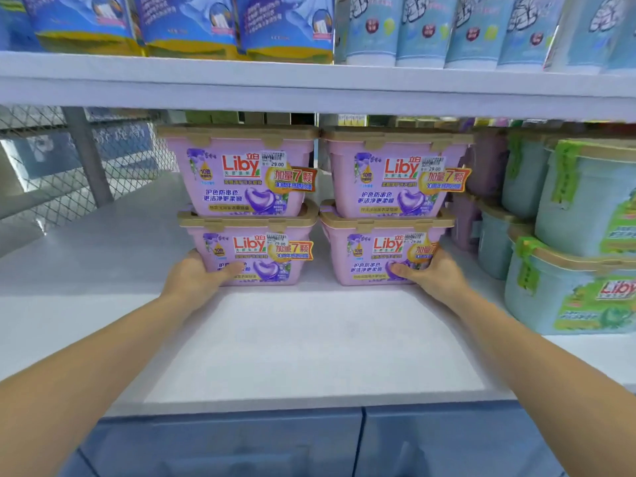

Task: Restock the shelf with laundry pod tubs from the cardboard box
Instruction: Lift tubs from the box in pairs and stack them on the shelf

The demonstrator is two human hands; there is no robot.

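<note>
Two stacks of pink laundry pod tubs with tan lids stand side by side on the white shelf (275, 339). My left hand (196, 275) grips the left front corner of the lower left tub (261, 251), thumb across its face. My right hand (433, 275) holds the right front corner of the lower right tub (375, 253), thumb on its label. An upper left tub (241, 170) and an upper right tub (395, 173) rest on top of them. The cardboard box is not in view.
Pale green tubs (578, 270) are stacked on the shelf's right side. A wire mesh panel (79, 163) closes the left end. The shelf board above (309, 87) carries blue refill pouches (189, 25) and pale blue pouches (481, 29). Blue panels (275, 442) run below the shelf edge.
</note>
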